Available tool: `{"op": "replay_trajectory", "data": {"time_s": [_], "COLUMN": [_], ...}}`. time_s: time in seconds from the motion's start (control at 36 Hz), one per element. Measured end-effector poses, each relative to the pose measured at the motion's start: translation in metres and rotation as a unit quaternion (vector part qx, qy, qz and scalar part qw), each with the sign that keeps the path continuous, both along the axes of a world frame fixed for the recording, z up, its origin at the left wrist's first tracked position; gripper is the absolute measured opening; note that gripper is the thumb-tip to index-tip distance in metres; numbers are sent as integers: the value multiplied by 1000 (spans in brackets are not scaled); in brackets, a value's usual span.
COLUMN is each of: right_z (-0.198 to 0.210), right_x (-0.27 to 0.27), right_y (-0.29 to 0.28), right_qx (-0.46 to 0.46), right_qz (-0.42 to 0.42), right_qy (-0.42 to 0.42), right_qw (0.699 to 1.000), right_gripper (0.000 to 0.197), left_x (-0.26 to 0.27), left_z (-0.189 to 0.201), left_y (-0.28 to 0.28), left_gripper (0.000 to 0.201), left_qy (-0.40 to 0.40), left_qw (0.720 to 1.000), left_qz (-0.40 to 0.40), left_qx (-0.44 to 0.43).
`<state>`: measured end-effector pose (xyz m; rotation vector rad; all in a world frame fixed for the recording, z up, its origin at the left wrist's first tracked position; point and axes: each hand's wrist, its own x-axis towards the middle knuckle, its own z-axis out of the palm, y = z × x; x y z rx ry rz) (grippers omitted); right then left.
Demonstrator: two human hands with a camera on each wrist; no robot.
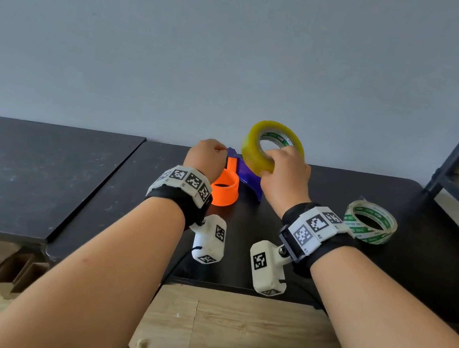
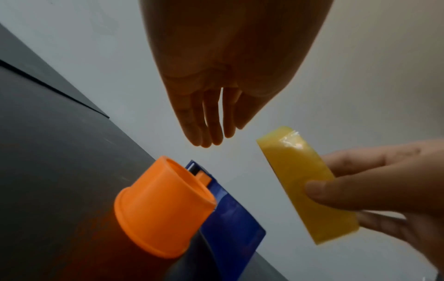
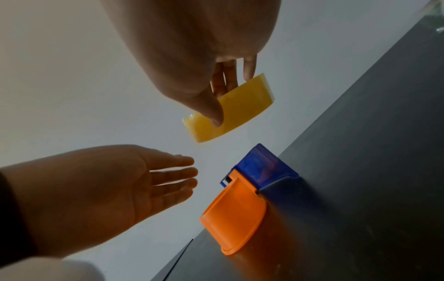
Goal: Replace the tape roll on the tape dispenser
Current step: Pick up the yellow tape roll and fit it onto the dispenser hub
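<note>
Grip, right hand (image 1: 284, 172): thumb on the outer face and fingers through the core of the yellow roll (image 1: 272, 147), held tilted in the air above the dispenser (image 1: 247, 177).
Grip, left hand (image 3: 96, 190): holding nothing, fingers straight and slightly spread, hovering just left of the dispenser and not touching it.
Dispenser: blue body lying on the dark surface (image 1: 40, 172); its orange hub (image 1: 225, 193) points toward the person, bare of tape.
Thin roll (image 1: 370, 223): lies flat, well right of the dispenser, probably the spent one.
Risk: the dispenser is unsteadied, so pressing the roll on could skid or tip it; a tilted core could jam on the hub's lip.
Hidden: the dispenser's cutter end sits behind both hands; the roll's loose end and winding direction cannot be made out.
</note>
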<state>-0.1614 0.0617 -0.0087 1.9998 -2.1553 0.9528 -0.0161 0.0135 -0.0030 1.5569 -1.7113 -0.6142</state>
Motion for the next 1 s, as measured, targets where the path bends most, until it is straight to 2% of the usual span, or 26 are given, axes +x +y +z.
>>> {"op": "replay_trajectory", "data": {"time_s": [0.08,0.17,0.28,0.42,0.69,0.83,1.0], "right_z": [3,4,6,7,4,6,6], "right_x": [3,4,3,1,-2,-2,-3], "right_y": [2,4,10,10,6,5,5], "right_qx": [-12,-29,-47,-46,-10,-11,-10], "right_qz": [16,45,82,91,93,102,110], "right_qy": [-32,-80,-131,-148,-212,-242,-253], "right_qw": [999,995,987,984,973,965,961], "right_gripper": [38,36,33,33,32,31,31], "left_x": [-5,-6,-6,-8,-12,-12,-12], "left_z": [5,11,19,24,26,26,28], "left_y": [1,4,11,14,14,17,18], "left_gripper": [24,31,16,31,24,14,11], "left_qy": [87,180,237,384,371,359,354], "left_qw": [995,978,957,902,910,912,913], "left_qz": [-31,-73,-128,-131,-144,-170,-173], "left_qx": [24,78,104,145,113,103,105]}}
